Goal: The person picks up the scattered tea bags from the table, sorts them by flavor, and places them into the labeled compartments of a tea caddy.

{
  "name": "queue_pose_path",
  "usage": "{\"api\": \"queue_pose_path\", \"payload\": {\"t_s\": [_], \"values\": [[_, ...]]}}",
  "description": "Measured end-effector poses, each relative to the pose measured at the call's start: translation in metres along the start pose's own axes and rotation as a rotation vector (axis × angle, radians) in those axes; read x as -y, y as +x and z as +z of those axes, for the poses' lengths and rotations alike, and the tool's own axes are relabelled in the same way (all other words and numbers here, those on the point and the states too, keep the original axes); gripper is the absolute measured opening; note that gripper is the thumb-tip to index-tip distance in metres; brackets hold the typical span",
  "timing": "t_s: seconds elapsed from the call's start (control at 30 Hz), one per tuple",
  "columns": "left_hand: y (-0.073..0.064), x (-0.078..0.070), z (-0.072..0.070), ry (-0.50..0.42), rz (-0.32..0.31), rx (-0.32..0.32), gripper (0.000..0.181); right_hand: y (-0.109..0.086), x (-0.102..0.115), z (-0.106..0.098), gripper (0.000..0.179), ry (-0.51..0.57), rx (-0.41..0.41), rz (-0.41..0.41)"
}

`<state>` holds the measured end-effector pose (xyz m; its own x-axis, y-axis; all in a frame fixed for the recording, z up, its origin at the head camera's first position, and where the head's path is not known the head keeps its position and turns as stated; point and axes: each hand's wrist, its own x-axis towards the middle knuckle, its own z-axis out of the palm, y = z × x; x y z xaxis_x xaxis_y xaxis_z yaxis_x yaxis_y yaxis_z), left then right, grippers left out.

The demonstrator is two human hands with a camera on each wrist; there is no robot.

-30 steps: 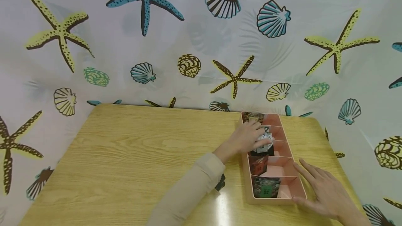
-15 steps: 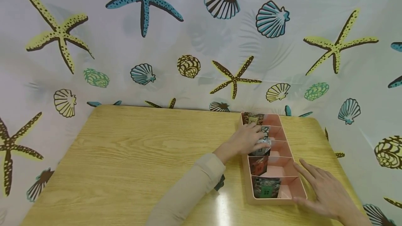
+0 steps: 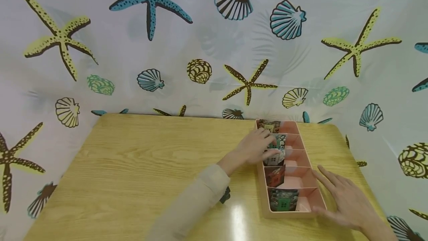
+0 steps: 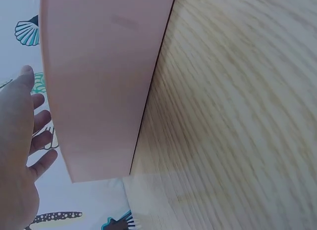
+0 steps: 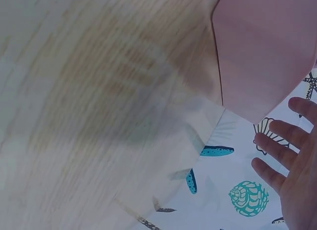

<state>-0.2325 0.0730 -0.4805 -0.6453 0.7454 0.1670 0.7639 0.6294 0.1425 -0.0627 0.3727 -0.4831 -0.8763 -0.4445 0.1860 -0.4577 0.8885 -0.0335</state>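
A long pink box (image 3: 291, 215) with several compartments stands on the table. Small printed packets stand in it: a red one (image 3: 275, 176), a green one (image 3: 284, 201), a grey-and-white one (image 3: 272, 158) and a yellow-labelled one (image 3: 269, 125) at the far end. My left hand (image 3: 255, 146) hovers over the box's left rim by the grey-and-white packet, its fingers loosely spread and partly hiding the packet behind. In the left wrist view that hand (image 4: 17, 141) holds nothing. My right hand (image 3: 347, 200) lies with spread fingers along the box's right side, fingertips at the rim.
A small dark object (image 3: 225, 195) lies on the wooden table (image 3: 150, 159), partly hidden by the left sleeve (image 3: 197, 200). A white curtain (image 3: 200, 40) printed with starfish and shells hangs behind and beside the table.
My left hand has drawn back a little to the left, and the grey-and-white packet, earlier leaning out, sits closer to the left wall. The right hand stays in place.
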Motion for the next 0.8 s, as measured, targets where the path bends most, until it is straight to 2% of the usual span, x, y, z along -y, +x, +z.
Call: {"api": "queue_pose_path", "payload": {"t_s": [0.3,0.4,0.63,0.8], "values": [[-0.030,0.008,-0.010,-0.007,0.009,0.032,0.047,0.014,0.001,-0.004,0.101,0.025,-0.005,-0.003],[-0.041,0.012,-0.013,-0.006,-0.013,0.034,0.050,0.021,0.002,-0.006,0.101,0.029,-0.008,-0.006],[-0.069,0.021,-0.023,0.013,-0.075,0.040,0.064,0.047,0.004,-0.010,0.102,0.001,-0.045,-0.068],[-0.092,0.026,-0.027,-0.037,-0.117,0.045,0.071,0.061,0.010,-0.014,0.108,-0.011,-0.033,-0.039]]}}
